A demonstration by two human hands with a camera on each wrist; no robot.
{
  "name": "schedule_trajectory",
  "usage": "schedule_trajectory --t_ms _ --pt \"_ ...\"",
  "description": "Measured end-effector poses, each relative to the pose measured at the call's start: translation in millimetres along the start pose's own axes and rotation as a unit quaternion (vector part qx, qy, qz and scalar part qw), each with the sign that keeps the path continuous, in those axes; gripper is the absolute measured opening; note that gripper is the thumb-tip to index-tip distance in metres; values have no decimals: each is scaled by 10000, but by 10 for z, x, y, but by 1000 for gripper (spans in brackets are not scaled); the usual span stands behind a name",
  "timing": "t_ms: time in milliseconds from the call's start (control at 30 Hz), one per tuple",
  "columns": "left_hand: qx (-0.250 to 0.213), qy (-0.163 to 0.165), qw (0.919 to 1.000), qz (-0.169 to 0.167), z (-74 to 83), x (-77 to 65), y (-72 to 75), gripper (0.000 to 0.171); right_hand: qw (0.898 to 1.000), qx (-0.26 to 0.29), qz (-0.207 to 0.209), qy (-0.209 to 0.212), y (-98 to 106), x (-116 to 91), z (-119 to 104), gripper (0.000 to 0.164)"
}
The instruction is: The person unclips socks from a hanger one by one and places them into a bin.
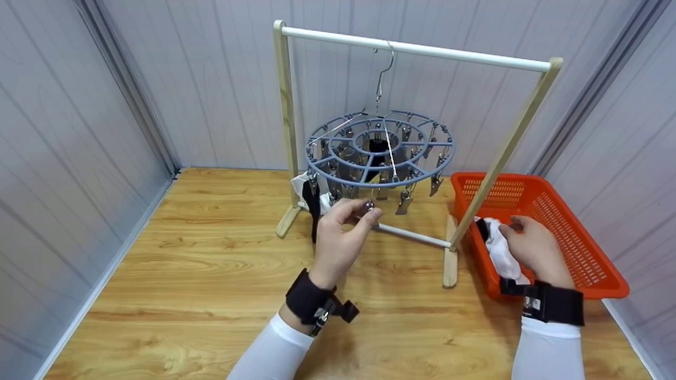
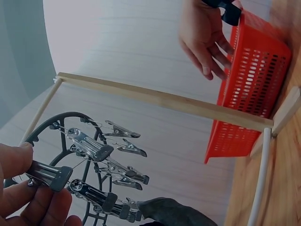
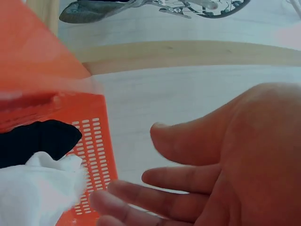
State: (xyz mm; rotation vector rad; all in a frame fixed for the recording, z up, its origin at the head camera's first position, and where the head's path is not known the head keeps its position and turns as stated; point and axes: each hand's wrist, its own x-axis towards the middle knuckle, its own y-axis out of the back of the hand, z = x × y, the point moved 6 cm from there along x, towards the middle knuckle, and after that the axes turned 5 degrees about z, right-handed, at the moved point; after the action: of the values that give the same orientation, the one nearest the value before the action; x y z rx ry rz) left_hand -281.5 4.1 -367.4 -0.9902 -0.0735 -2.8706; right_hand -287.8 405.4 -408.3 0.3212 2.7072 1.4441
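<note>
My left hand (image 1: 340,237) pinches a metal clip (image 2: 51,175) between thumb and fingers, at the near edge of a round grey clip hanger (image 1: 369,182). Over the orange basket (image 1: 597,264) is my right hand (image 1: 533,245), its fingers loosely spread and holding nothing in the right wrist view. Beside those fingers a white cloth item (image 3: 40,193), perhaps a sock, lies in the basket with a black one (image 3: 40,141). Black and white pieces (image 1: 311,203) hang at the hanger's left side, and a dark piece (image 1: 377,145) hangs near its middle.
The hanger's hook (image 1: 391,55) hangs from the white top bar (image 1: 422,48) of a wooden-legged stand. One slanted post (image 1: 507,153) rises between hanger and basket. A lower white bar (image 1: 414,235) runs near the wooden tabletop (image 1: 211,295). Pale panels (image 1: 222,79) enclose the space.
</note>
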Motion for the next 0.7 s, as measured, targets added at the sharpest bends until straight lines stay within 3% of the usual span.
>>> schedule_trajectory --t_ms 167,333,533,700 --pt "221 -177 9996 5 45 11 35 26 9995 11 180 243 -35 -19 -142 75" --pt "684 -662 9954 132 116 27 87 32 9984 160 285 456 -63 -52 -284 72" --pt "1297 -1323 9820 378 210 49 165 35 9969 240 349 665 -68 -126 -455 72" --pt "1502 -1856 9677 811 284 72 254 29 9939 353 452 946 -73 -200 -622 62"
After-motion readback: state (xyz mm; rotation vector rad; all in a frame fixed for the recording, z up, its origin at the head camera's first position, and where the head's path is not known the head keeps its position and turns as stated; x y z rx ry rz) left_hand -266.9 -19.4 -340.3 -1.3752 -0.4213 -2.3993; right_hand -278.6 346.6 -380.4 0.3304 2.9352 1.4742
